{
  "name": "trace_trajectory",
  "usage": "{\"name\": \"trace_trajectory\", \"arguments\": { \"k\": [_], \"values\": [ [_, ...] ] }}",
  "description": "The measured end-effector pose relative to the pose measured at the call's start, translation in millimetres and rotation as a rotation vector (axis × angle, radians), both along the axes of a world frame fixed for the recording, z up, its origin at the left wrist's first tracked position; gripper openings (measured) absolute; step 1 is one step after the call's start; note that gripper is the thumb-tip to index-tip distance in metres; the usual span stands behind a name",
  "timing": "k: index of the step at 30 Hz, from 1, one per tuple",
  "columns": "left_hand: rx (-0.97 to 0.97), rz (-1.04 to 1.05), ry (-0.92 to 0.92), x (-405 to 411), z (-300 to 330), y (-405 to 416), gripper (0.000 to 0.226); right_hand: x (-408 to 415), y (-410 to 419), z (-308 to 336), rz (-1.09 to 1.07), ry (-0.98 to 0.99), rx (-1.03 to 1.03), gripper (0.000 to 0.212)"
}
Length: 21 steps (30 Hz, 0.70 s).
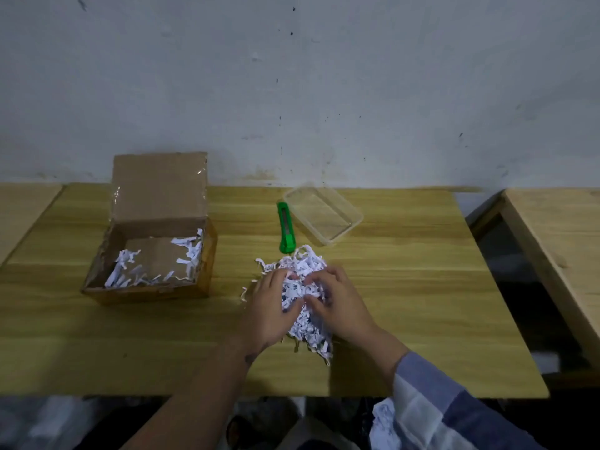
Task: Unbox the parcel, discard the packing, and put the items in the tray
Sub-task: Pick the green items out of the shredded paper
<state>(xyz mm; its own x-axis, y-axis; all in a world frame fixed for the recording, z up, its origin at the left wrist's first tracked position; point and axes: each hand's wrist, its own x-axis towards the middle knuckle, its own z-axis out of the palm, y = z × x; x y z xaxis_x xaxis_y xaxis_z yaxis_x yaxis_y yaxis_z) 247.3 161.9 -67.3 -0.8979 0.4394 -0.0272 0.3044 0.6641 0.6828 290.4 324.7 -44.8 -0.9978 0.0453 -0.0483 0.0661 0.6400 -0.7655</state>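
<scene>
An open cardboard box (149, 287) stands at the left of the table, its lid flap raised, with a few strips of white shredded paper (188, 251) left inside. A heap of white shredded paper (303, 266) lies on the table in front of me. My left hand (271, 310) and my right hand (337, 303) both dig their fingers into this heap from either side. Any item inside the heap is hidden. A clear plastic tray (355, 216) sits empty behind the heap.
A green utility knife (285, 227) lies between the heap and the tray's left side. The wooden table (422, 287) ends at a wall behind; other tables stand to the left and right. White bags lie on the floor below.
</scene>
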Motion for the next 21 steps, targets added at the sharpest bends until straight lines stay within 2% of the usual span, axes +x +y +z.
{"name": "trace_trajectory", "arguments": {
  "k": [2,4,8,11,13,14,16,18,21],
  "values": [
    [-0.037,0.006,0.015,1,-6,0,0.050,1,5,-3,-0.041,0.015,-0.017,0.014],
    [-0.053,0.036,-0.001,0,-10,-4,0.048,0,19,-5,-0.114,0.003,-0.017,0.023],
    [0.052,0.062,-0.012,0,-12,-11,0.036,4,48,-7,-0.205,-0.056,0.071,0.032],
    [0.082,0.085,-0.001,0,-12,-13,0.036,9,57,-11,-0.197,-0.096,0.135,0.023],
    [0.066,0.099,0.043,0,-12,-14,0.037,9,56,-9,-0.185,-0.154,0.262,0.013],
    [0.046,0.109,0.076,0,-11,-13,0.039,8,54,-6,-0.196,-0.170,0.318,0.016],
    [-0.002,0.132,0.142,2,-4,-8,0.044,5,47,4,-0.247,-0.110,0.381,0.018],
    [-0.036,0.138,0.158,2,3,-2,0.050,-2,37,15,-0.251,0.023,0.427,0.010],
    [-0.093,0.110,0.072,2,2,8,0.042,-17,22,20,-0.106,0.125,0.407,0.024]
  ]
}}
